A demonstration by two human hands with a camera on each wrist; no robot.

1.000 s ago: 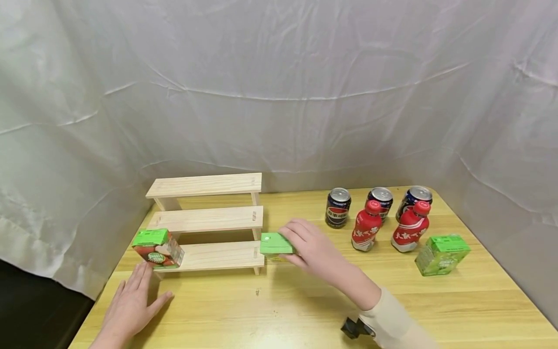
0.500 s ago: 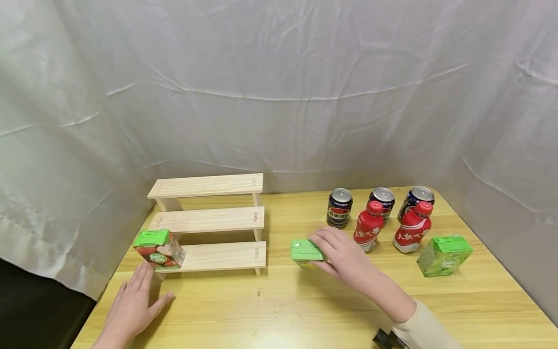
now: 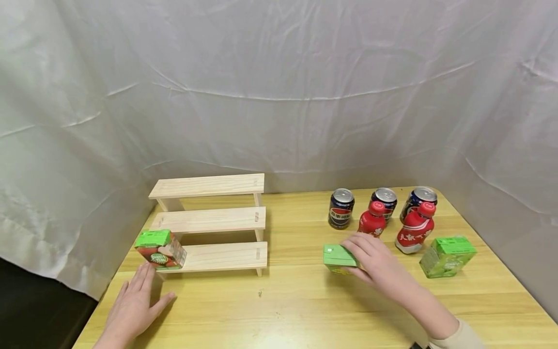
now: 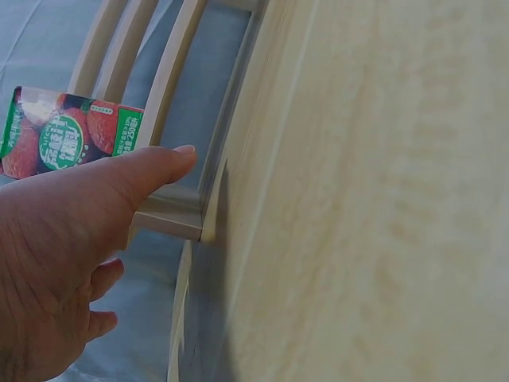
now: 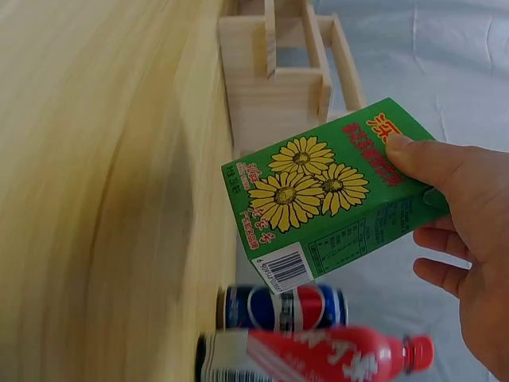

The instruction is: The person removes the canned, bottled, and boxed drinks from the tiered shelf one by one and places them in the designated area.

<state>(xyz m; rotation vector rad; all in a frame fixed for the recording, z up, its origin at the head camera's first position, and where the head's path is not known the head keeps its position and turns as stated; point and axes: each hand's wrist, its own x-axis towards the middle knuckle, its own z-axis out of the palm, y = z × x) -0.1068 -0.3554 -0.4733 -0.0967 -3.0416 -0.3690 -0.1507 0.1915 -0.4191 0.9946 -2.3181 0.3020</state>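
Note:
My right hand point(image 3: 377, 264) pinches a green drink carton point(image 5: 318, 187) by its top end, thumb on one broad face. Yellow flowers and a barcode show on the carton, which is close over the table in front of a red bottle point(image 3: 372, 223). My left hand point(image 3: 132, 305) has its fingers extended, fingertips right at the front left corner of a three-step wooden shelf point(image 3: 224, 255). Just above those fingertips, a juice carton point(image 3: 161, 253) with a green top and red fruit pictures stands at the left end of the lowest step. The left hand holds nothing.
Behind the right hand stand several dark blue soda cans point(image 3: 341, 208). A second red bottle point(image 3: 415, 230) and a light green carton point(image 3: 447, 257) stand to its right on the wooden table point(image 3: 244, 315). Grey cloth point(image 3: 283, 97) hangs behind and at both sides.
My right hand has carried the green carton rightward, from beside the lowest step to in front of the red bottle. The left hand stays where it was.

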